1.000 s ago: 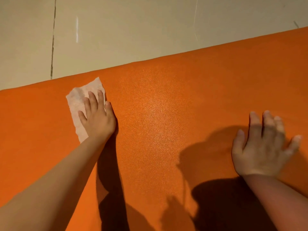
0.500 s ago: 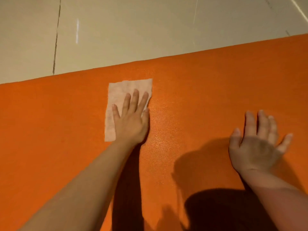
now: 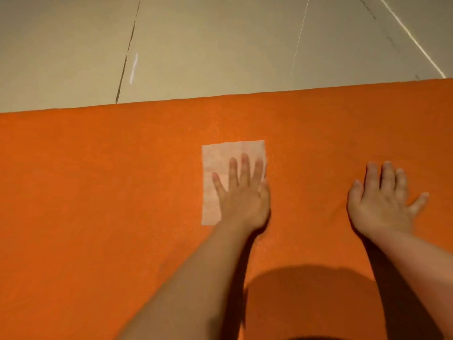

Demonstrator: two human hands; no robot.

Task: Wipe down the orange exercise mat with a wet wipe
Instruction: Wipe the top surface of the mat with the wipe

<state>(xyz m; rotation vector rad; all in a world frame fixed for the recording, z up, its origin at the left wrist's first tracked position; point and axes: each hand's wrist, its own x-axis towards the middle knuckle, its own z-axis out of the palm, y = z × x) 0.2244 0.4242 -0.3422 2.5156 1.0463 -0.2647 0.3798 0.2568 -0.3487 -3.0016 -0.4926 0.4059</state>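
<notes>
Item: wet wipe, pale, rectangular, spread flat on the orange exercise mat. Position: middle of the visible mat, somewhat toward its far edge. A second ago it lies well to the left with one corner pointing at the far edge; half a second ago it sits squarer and nearer the centre; now it is farther right again, close to the other hand. Judgement: a left-to-right stroke is under way along the far band of the mat, so that band has likely been covered, while the near part and the far right stretch look untouched.

Orientation: long axis runs near to far, short edges roughly parallel to the mat's far edge. The wipe lies unfolded, with no bunching visible.

Left hand: palm down on the right half of the wipe, fingers straight and close together, pressing it to the mat. The grip is flat pressure, not a pinch.

Right hand: palm down on bare mat to the right, fingers spread, holding nothing, apparently bracing. It is apart from the wipe.

Mat: its long edge runs left to right across the view, rising slightly toward the right.

Surroundings: pale tiled floor beyond the far edge, with dark grout lines; shadow falls on the near mat.
</notes>
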